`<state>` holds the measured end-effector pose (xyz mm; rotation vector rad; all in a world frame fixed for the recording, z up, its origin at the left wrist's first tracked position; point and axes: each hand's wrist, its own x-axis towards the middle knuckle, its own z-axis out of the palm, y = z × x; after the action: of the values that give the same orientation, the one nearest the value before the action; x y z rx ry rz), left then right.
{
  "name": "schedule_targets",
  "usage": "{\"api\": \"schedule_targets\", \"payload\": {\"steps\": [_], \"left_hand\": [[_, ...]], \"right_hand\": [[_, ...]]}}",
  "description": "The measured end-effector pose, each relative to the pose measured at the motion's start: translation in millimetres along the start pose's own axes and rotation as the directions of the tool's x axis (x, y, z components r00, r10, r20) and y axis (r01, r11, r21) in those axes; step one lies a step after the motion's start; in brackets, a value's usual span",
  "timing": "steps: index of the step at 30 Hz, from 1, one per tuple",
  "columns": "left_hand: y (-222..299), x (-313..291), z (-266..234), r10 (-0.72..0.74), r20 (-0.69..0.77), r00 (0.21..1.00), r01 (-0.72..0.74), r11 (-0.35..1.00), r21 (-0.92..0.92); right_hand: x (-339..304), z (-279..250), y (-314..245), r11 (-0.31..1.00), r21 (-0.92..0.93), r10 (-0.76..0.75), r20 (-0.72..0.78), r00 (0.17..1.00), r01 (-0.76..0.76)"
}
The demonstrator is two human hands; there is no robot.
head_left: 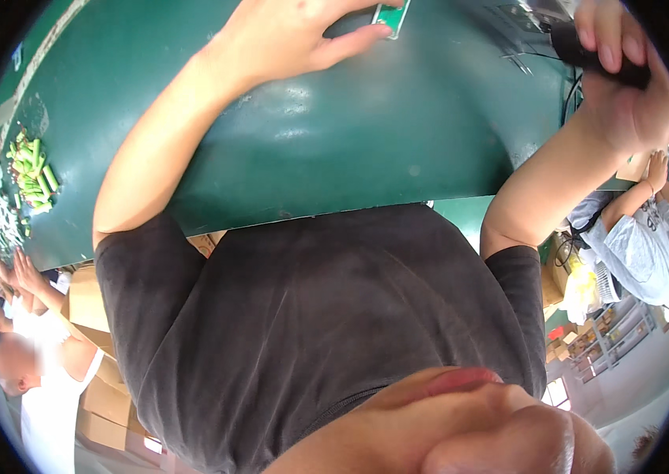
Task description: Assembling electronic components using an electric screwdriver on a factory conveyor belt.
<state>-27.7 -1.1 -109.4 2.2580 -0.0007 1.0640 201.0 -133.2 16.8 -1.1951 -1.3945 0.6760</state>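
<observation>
My left hand (291, 35) reaches to the top edge of the view. Its thumb and a finger pinch a small green circuit board (389, 19) with a pale edge, just over the green tabletop. The view's edge cuts off part of the board and the fingers. At the upper right, my right hand (627, 110) is wrapped round a black cylindrical handle (570, 46). Beyond the grip I cannot make out its far end, nor what kind of tool it is. A thin dark cable (571, 99) hangs beside that hand.
The green table (310, 142) spans the space in front of my body. Light green cylindrical pieces (32, 170) lie piled at the left. Blurred metal equipment (528, 16) stands at the far right. Co-workers sit on both sides, one in a white shirt (54, 403) near cardboard boxes (105, 403).
</observation>
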Motion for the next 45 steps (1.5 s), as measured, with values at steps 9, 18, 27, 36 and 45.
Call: {"api": "schedule_targets", "payload": {"steps": [9, 18, 27, 36, 45], "left_hand": [[10, -12, -8, -0.127, 0.27, 0.955, 0.168, 0.976, -0.136], [17, -13, -6, -0.118, 0.293, 0.949, 0.175, 0.968, -0.178], [18, -13, -5, -0.139, 0.279, 0.95, 0.2, 0.958, -0.204], [19, -8, -8, -0.142, 0.337, 0.931, 0.189, 0.976, -0.11], [22, 8, -14, -0.076, 0.36, 0.93, 0.074, 0.997, 0.02]], "right_hand": [[-17, 35, 36, 0.985, 0.119, -0.129, 0.043, 0.991, 0.123], [-25, 70, 47, 0.968, 0.021, -0.249, -0.081, 0.965, 0.252], [-47, 84, 46, 0.991, -0.083, -0.123, -0.213, 0.969, 0.108], [-45, 81, 49, 0.987, 0.026, -0.151, -0.165, 0.975, 0.158], [-33, 87, 51, 0.973, 0.205, -0.067, -0.196, 0.978, 0.108]]}}
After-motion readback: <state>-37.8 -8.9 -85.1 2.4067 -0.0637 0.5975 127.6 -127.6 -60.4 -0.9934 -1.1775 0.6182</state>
